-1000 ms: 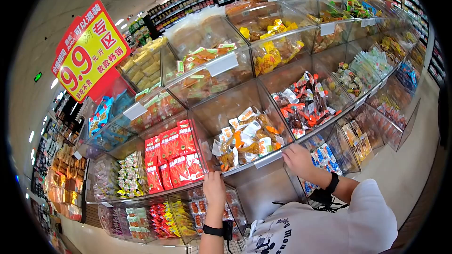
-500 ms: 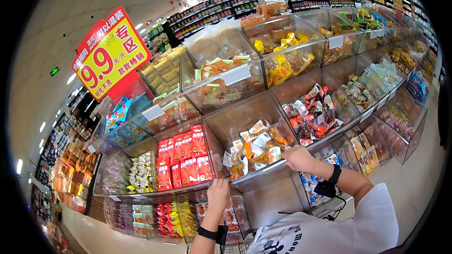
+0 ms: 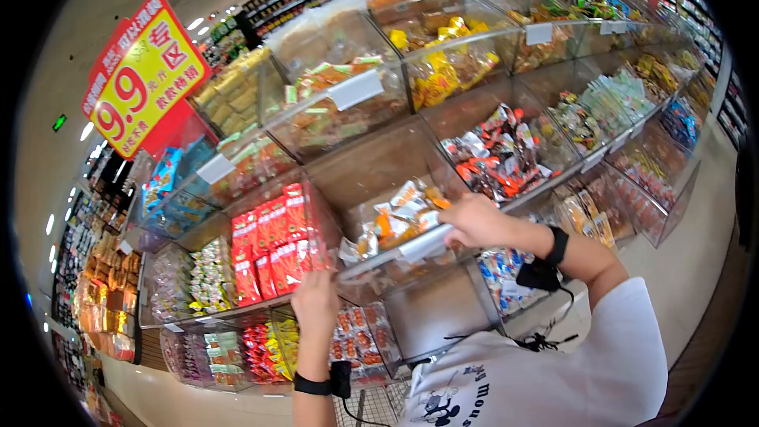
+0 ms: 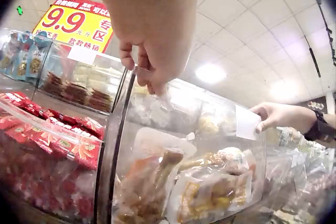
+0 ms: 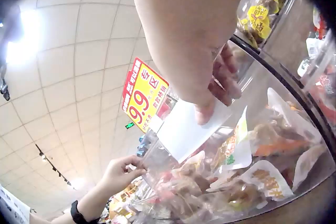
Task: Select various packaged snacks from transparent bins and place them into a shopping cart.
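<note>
A clear plastic bin (image 3: 370,273) in the middle row holds wrapped snacks (image 3: 399,217) in white-and-orange packets. My left hand (image 3: 316,300) grips the bin's front left corner; in the left wrist view, its fingers (image 4: 143,71) curl over the top edge. At the front right, my right hand (image 3: 474,221) pinches the rim beside a white label (image 3: 423,245). The right wrist view has the right thumb (image 5: 203,113) lying on that label, with the other fingers curled behind the panel. Packets lean against the clear front in both wrist views.
Red snack packets (image 3: 273,245) fill the bin to the left, and dark packets with orange (image 3: 502,158) the bin to the right. A lower clear bin (image 3: 443,308) sits underneath. A yellow-and-red price sign (image 3: 146,75) stands at the upper left.
Both hands have shifted left in the head view, the head view itself also moving. More of the held bin's clear front now shows below its label, and its packets appear lower behind it.
</note>
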Motion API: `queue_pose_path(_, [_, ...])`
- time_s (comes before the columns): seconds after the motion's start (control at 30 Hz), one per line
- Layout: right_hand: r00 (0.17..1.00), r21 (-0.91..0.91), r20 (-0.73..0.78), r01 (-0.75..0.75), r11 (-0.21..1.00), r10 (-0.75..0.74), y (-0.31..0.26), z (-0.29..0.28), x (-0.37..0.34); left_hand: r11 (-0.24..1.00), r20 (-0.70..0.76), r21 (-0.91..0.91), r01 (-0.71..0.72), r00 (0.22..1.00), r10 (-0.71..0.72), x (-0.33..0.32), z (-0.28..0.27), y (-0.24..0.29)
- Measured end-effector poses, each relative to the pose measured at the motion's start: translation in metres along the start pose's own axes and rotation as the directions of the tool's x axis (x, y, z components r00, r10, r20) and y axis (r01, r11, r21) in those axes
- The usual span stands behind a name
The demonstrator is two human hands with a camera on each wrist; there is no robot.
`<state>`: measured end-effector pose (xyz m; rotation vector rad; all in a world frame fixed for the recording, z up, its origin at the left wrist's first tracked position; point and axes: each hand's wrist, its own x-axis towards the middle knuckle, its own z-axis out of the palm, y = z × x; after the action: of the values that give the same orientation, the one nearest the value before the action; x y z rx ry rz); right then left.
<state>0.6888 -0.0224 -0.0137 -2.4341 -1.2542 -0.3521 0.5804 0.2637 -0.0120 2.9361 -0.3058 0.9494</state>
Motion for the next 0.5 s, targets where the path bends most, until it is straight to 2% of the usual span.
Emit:
queue_pose_path(0.07, [0.998,-0.007,-0.017,0.053,0.999,-0.053,0.006,0.0,0.008,1.0,-0.002,-0.021,0.013,1.0,-0.013,0.009,-0.008,0.002])
queue_pose_path(0.17, [0.991,0.053,0.103,-0.091,0.994,0.085,-0.015,-0.014,0.004,0.999,0.022,-0.008,0.053,0.998,-0.053,0.008,-0.014,0.005])
queue_pose_path(0.2, [0.986,0.045,0.145,-0.095,0.994,0.088,-0.022,-0.013,-0.002,0.997,0.044,0.007,0.072,0.996,-0.073,0.001,-0.017,0.005])
queue_pose_path(0.27, [0.99,0.08,0.138,-0.01,0.997,-0.001,-0.031,-0.005,-0.018,0.998,0.024,-0.056,0.019,1.0,-0.017,-0.016,-0.019,0.011])
queue_pose_path(0.3, [0.972,0.053,0.232,-0.053,0.997,0.039,-0.039,-0.005,-0.028,0.997,0.089,-0.053,0.051,0.995,-0.047,-0.03,-0.018,0.013])
queue_pose_path(0.33, [0.966,0.069,0.257,-0.044,0.997,0.025,-0.043,0.006,-0.04,0.993,0.157,-0.046,0.109,0.982,-0.101,-0.039,-0.024,0.023])
queue_pose_path(0.37, [0.974,0.16,0.222,0.016,0.987,-0.051,-0.045,0.014,-0.05,0.993,0.195,-0.023,0.115,0.975,-0.108,-0.052,-0.022,0.025])
queue_pose_path(0.4, [0.97,0.158,0.219,0.069,0.985,-0.103,-0.052,0.018,-0.061,0.993,0.238,0.001,0.116,0.965,-0.113,-0.067,-0.021,0.027])
queue_pose_path(0.47, [0.957,0.164,0.222,0.154,0.974,-0.189,-0.059,0.022,-0.076,0.996,0.424,0.088,0.007,0.904,-0.044,-0.086,-0.038,0.034])
queue_pose_path(0.5, [0.947,0.176,0.227,0.187,0.966,-0.225,-0.063,0.025,-0.083,0.999,0.421,0.042,-0.018,0.907,-0.001,-0.092,-0.046,0.039])
